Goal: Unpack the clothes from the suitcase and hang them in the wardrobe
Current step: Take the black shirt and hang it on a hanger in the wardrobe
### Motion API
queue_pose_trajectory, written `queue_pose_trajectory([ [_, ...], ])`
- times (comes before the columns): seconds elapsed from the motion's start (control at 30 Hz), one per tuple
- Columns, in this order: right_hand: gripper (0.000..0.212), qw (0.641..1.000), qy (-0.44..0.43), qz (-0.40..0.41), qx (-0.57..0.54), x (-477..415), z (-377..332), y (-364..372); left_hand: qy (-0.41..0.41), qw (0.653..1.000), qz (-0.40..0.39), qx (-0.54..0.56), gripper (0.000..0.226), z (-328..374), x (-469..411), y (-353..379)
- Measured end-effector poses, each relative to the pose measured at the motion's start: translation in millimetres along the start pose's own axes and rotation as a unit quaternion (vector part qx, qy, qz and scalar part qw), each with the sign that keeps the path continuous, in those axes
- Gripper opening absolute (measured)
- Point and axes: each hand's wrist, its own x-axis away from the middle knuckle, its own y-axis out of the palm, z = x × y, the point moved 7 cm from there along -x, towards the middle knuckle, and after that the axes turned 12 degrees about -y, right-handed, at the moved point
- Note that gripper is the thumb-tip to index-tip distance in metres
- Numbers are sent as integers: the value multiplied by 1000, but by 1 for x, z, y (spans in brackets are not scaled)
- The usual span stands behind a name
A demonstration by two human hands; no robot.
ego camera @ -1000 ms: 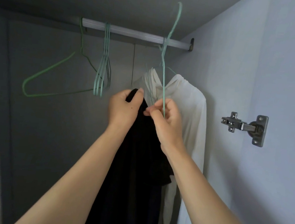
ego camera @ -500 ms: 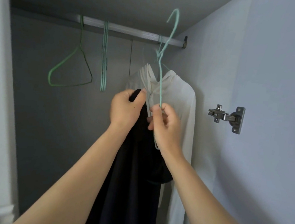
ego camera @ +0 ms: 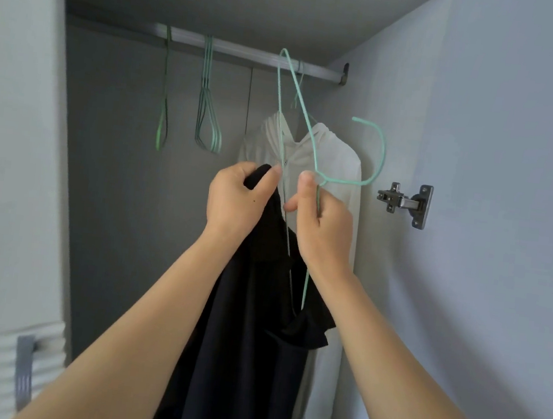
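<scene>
A black garment (ego camera: 248,326) hangs down in front of the open wardrobe. My left hand (ego camera: 238,198) grips its top edge. My right hand (ego camera: 318,221) grips a mint green wire hanger (ego camera: 313,144) that is turned on its side, hook pointing right, one corner up near the rail. Part of the hanger's wire runs down against the black cloth. Behind both hands a white hooded garment (ego camera: 335,167) hangs on the wardrobe rail (ego camera: 245,50).
Spare green hangers (ego camera: 207,122) and one more (ego camera: 162,113) hang on the rail's left part. A metal door hinge (ego camera: 406,203) sticks out of the right wall. The wardrobe's left side panel (ego camera: 17,145) stands close by, with a handle low down (ego camera: 23,373).
My right hand has rotated the green hanger from upright to sideways, so its hook now points right. The view has shifted right and back. My left hand keeps its grip on the black garment.
</scene>
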Motion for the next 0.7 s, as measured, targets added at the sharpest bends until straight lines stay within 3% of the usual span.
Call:
queue_pose_trajectory([
  [0.13, 45, 995, -57, 74, -34, 4, -19, -17, 21, 999, -11, -23, 50, 6, 11, -2],
  [0.33, 50, 982, -53, 153, -98, 5, -30, -36, 7, 999, -32, -12, 35, 17, 20, -13],
  [0.57, 64, 955, -5, 190, -228, 3, -55, -44, -48, 994, -81, 62, 20, 29, 27, -33],
  [0.7, 63, 950, 6, 206, -236, 10, -73, -46, -65, 990, -92, 83, 19, 36, 32, -45],
])
